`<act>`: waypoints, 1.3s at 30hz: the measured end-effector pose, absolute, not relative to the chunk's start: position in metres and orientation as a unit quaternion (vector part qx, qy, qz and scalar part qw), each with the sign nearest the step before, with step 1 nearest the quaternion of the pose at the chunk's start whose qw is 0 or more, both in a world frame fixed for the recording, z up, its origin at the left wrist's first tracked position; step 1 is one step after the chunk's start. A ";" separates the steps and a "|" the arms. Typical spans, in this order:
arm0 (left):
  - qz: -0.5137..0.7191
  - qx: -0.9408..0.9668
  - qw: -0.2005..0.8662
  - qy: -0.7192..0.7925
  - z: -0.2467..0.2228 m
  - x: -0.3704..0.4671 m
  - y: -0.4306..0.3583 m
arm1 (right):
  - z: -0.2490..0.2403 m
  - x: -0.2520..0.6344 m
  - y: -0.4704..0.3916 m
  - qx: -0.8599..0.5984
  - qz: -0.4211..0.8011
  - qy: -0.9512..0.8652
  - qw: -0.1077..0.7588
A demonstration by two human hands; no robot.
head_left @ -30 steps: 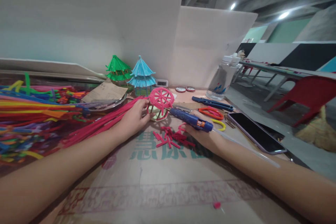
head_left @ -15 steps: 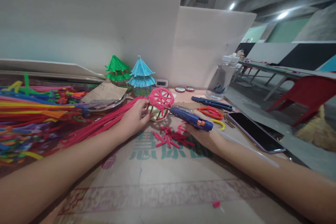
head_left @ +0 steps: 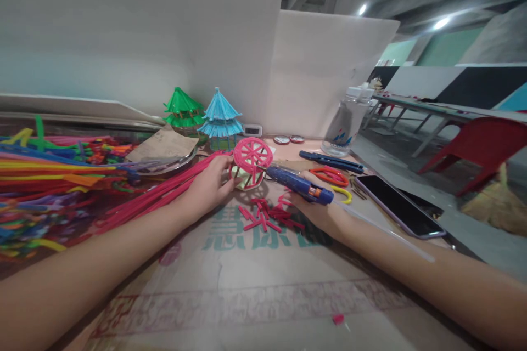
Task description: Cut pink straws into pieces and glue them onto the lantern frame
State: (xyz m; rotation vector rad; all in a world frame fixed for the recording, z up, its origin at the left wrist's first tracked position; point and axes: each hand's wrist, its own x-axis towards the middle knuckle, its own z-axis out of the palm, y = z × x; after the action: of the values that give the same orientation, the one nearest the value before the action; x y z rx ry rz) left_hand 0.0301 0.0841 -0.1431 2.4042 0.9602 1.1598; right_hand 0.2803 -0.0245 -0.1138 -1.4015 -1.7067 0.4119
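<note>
My left hand [head_left: 214, 180] grips the left side of a small pavilion model [head_left: 252, 154], whose pink top is a ring with spokes above thin posts and a pale base. My right hand [head_left: 309, 205] is closed around a blue hot glue gun [head_left: 300, 184]. The gun's nozzle points left and meets the right side of the model's frame; whether it touches is hard to tell. A clear glue stick [head_left: 391, 233] sticks out behind the gun, over my forearm. Short cut pink pieces [head_left: 267, 215] lie in a heap below the model.
Long pink pipe cleaners [head_left: 158, 193] and a multicoloured pile [head_left: 53, 175] lie on the left. Green [head_left: 183, 107] and blue [head_left: 219, 115] pavilion models stand behind. On the right are a utility knife [head_left: 331, 161], orange-handled scissors [head_left: 331, 175], a phone [head_left: 399, 205] and a clear bottle [head_left: 345, 123].
Very little differs. Both hands, the model and the glue gun keep nearly the same places; the whole view has shifted slightly.
</note>
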 end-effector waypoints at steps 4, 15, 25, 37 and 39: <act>0.400 0.841 0.147 0.335 -0.141 0.031 0.083 | -0.114 0.281 -0.024 -0.548 0.150 -0.698 0.436; 0.411 0.817 0.205 0.348 -0.145 0.031 0.084 | -0.114 0.281 -0.021 -0.570 0.160 -0.701 0.398; 0.381 0.824 0.211 0.362 -0.152 0.031 0.094 | -0.119 0.290 -0.022 -0.479 0.162 -0.741 0.441; 0.382 0.807 0.238 0.383 -0.156 0.028 0.100 | -0.117 0.289 -0.025 -0.496 0.151 -0.736 0.435; 0.379 0.808 0.233 0.387 -0.157 0.026 0.102 | -0.117 0.290 -0.025 -0.500 0.143 -0.741 0.425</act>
State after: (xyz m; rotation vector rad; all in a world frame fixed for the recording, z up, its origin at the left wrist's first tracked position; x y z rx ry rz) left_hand 0.0264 0.1021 -0.1571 2.2187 1.0629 1.0398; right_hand 0.2896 -0.0254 -0.1166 -1.2505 -1.8536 0.3585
